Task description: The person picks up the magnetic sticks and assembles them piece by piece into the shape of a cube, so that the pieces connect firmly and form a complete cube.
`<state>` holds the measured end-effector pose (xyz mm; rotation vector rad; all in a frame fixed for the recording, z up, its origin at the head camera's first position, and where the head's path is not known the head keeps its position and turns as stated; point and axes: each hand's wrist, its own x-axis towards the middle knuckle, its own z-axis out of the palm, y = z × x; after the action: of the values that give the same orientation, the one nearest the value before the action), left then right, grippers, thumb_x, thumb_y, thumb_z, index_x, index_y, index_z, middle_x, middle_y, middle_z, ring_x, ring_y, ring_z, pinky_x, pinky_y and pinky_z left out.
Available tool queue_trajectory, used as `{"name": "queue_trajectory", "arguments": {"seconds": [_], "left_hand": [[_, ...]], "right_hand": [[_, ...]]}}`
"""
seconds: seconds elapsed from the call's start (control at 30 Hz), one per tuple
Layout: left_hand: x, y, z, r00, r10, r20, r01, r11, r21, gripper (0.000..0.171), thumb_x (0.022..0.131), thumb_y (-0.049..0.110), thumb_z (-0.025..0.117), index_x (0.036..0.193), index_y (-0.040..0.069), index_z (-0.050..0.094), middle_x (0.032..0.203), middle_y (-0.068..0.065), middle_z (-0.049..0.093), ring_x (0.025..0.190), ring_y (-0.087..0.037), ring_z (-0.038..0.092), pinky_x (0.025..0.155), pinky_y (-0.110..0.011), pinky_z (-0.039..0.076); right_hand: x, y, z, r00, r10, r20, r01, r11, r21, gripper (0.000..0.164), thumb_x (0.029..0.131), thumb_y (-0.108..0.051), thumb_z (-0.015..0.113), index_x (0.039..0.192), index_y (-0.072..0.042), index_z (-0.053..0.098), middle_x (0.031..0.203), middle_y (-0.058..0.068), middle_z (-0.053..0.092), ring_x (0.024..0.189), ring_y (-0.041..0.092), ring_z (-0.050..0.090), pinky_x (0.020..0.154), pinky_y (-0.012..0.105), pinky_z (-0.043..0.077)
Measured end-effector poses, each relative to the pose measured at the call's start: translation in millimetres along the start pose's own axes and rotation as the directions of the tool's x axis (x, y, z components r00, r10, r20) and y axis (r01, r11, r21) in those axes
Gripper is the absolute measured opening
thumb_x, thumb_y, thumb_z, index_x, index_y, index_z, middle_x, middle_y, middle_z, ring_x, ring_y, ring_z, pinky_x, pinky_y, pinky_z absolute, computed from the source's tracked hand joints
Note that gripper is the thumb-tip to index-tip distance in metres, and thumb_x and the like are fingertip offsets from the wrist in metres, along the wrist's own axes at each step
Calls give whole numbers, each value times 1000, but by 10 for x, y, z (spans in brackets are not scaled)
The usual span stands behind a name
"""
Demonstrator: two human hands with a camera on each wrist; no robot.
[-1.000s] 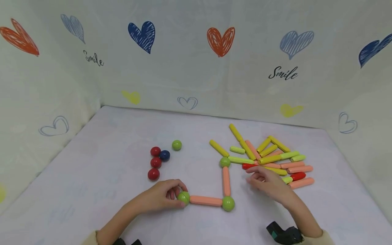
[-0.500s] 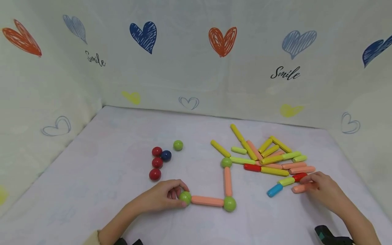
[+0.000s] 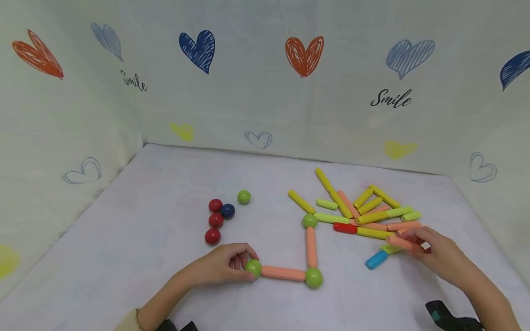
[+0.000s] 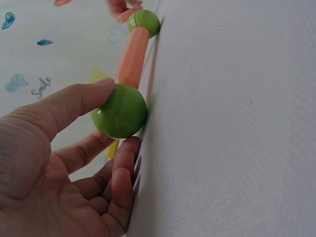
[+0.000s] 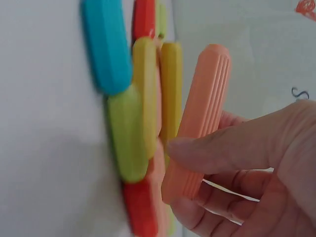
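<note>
Fetching a peach rod (image 5: 206, 94) seems the step; the right hand (image 3: 440, 253) pinches it, lower right. The left hand (image 3: 219, 265), lower centre, grips a green ball (image 4: 124, 113); joining would need alignment.

There are eight balls (image 3: 314, 278), two hands (image 3: 223, 265) and over twenty sticks (image 3: 285, 273).

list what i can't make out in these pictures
Head: held salmon stick, partly hidden by the right hand.
Head: rightmost dark blue heart, cut off by the right edge.
Head: black left-wrist device, cut off by bottom edge.
Right wrist: blue stick, cut off by top edge.
</note>
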<state>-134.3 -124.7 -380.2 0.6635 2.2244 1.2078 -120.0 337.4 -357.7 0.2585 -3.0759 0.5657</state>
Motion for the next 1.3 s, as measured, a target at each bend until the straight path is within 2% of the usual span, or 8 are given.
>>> {"name": "queue_trajectory", "arguments": {"seconds": [0.1,0.2,0.37,0.47,0.7,0.9,1.13,1.3], "left_hand": [[9,-8,10,1000,-3,2,2,1000,9,29,80,30,71,105,20,61,82,5,55,71,-6,50,63,-19,44],[6,0,9,1000,-1,5,1,1000,4,29,80,30,71,105,19,61,82,4,55,71,-6,50,63,-19,44],[-3,27,-7,1000,2,13,-2,1000,-5,30,80,27,72,106,15,60,82,1,54,71,-9,50,62,-19,42],[-3,42,-16,1000,-8,17,8,1000,-2,30,80,26,72,106,15,61,82,1,54,72,-10,49,62,-19,42],[1,59,-28,999,-28,25,28,1000,13,29,81,27,71,105,16,61,82,2,54,72,-10,49,63,-19,42],[9,48,-30,999,-24,34,23,1000,15,29,81,27,71,105,15,61,81,2,54,71,-9,49,62,-19,42],[18,40,-34,999,-12,43,11,1000,13,28,81,27,71,104,15,61,80,3,54,70,-8,49,62,-19,42],[21,44,-45,999,-13,48,12,1000,13,28,81,26,71,104,15,61,80,3,54,69,-8,49,61,-19,42]], "right_hand": [[129,-286,-49,999,3,44,-7,997,75,38,76,-4,72,112,-4,60,99,9,61,83,16,50,63,18,47],[305,-583,-87,997,-34,67,22,987,160,35,80,-8,70,113,-3,61,97,6,62,85,18,52,65,19,48],[604,-990,-105,983,-156,95,127,957,262,30,84,-12,68,113,-6,63,96,2,61,86,17,52,69,19,47],[797,-1178,-57,963,-230,141,178,934,309,32,84,-14,68,114,-7,63,96,2,61,86,17,52,71,22,47],[1231,-1503,188,903,-307,301,161,891,425,31,85,-13,66,114,-5,65,97,5,64,86,16,53,76,28,47],[1458,-1705,384,851,-306,428,141,917,374,27,81,-8,65,107,-6,68,89,2,64,82,14,53,75,25,45],[1539,-1772,471,824,-255,506,107,947,303,27,80,-11,67,107,-8,69,89,1,62,82,13,51,73,24,43],[1565,-1742,523,808,-224,545,73,956,284,28,81,-13,68,109,-9,68,90,0,61,83,13,50,74,24,41]]}}
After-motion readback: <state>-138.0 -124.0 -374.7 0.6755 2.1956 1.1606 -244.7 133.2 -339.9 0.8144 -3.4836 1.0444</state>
